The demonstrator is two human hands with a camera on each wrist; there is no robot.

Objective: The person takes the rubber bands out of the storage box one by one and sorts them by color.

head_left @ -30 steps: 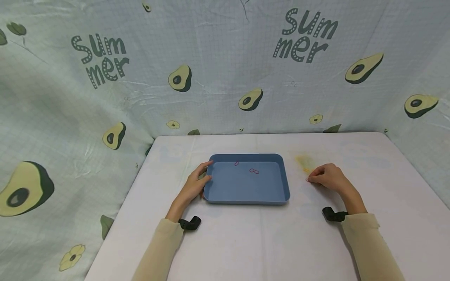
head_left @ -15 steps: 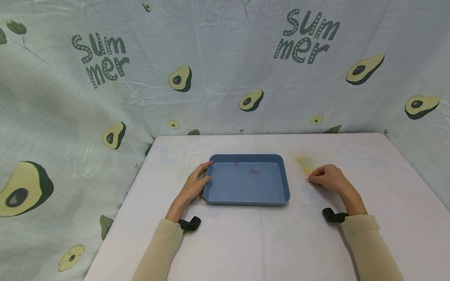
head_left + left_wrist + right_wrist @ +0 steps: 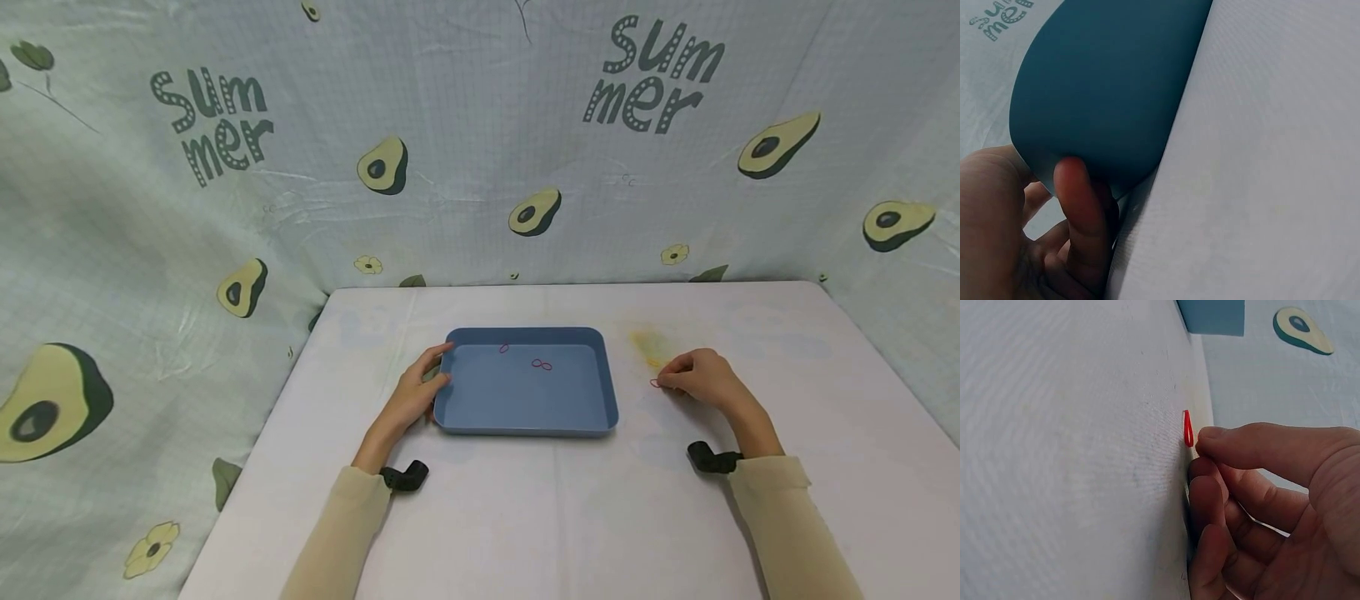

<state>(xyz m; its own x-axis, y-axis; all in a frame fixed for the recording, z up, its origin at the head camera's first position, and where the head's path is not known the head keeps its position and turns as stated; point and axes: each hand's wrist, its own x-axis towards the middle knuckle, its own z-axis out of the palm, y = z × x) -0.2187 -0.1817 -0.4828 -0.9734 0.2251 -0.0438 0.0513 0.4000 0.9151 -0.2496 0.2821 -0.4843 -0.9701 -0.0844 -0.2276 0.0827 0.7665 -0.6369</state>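
We note the blue tray flat on the desk, the left hand at its left end, thumb over the rim and fingers outside; this grip grasps the tray, we judge to keep it from sliding. The right hand works beyond the tray's right end, fingertips bunched low, which we think suits so thin a thing: a red loop on the desk, right of the tray, at the thumb tip. Whether that grip pinches it, we cannot tell. Inside the tray lie a single loop near the far wall and a touching pair of loops right of its middle. Against one second ago: more of the red loop shows past the fingertips; tray and left hand look unchanged.
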